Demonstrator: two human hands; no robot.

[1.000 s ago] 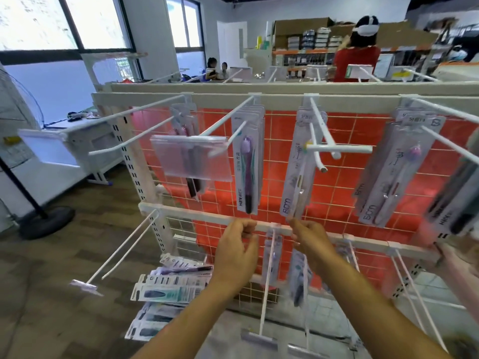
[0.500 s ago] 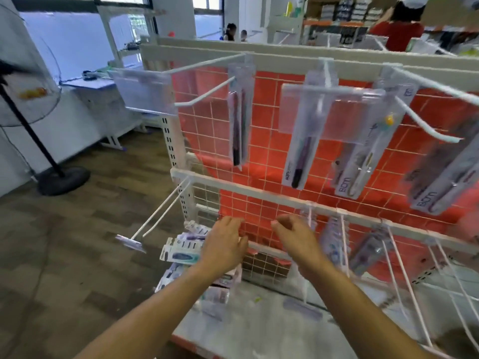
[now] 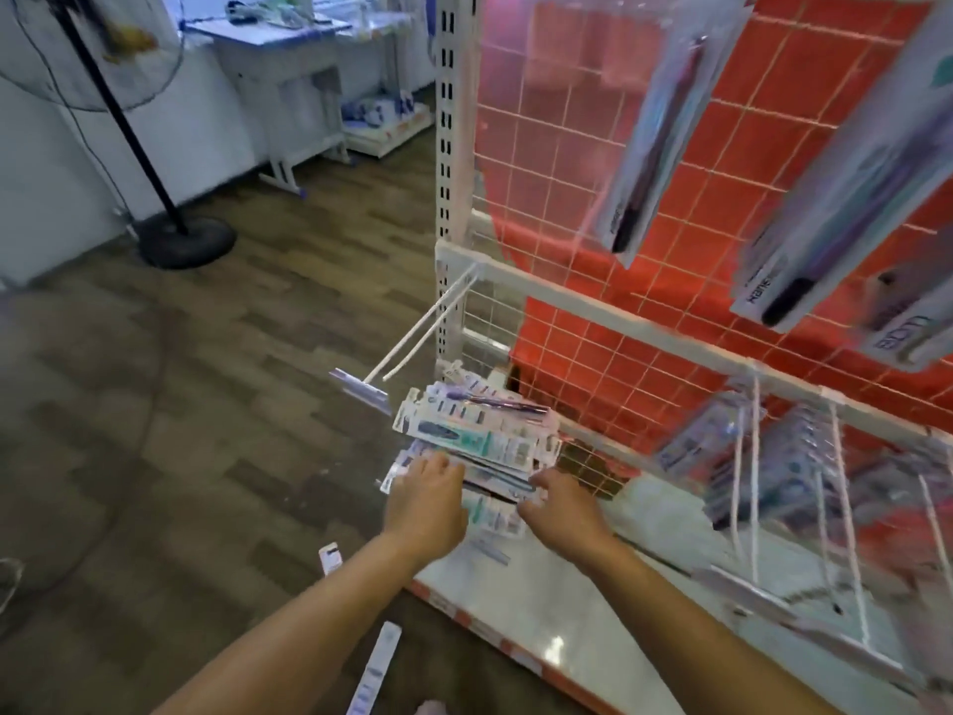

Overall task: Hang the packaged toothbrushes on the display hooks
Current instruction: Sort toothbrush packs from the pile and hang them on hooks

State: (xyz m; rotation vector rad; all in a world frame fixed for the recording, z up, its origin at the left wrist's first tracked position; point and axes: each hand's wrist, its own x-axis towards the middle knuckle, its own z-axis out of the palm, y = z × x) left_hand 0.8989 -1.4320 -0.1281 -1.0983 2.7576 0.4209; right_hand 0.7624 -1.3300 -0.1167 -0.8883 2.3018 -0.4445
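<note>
A red wire-grid rack [image 3: 686,162] is standing on the right. Toothbrush packs [image 3: 477,436] are lying heaped on its base shelf [image 3: 562,611]. Left hand [image 3: 425,500] and right hand [image 3: 559,508] are reaching in, fingers loosely curled, pinching nothing. The packs are looking light, stiff and slick; best pinched at the card tops.

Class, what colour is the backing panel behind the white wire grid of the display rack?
Red-orange backing panel, seen in the head view.
</note>
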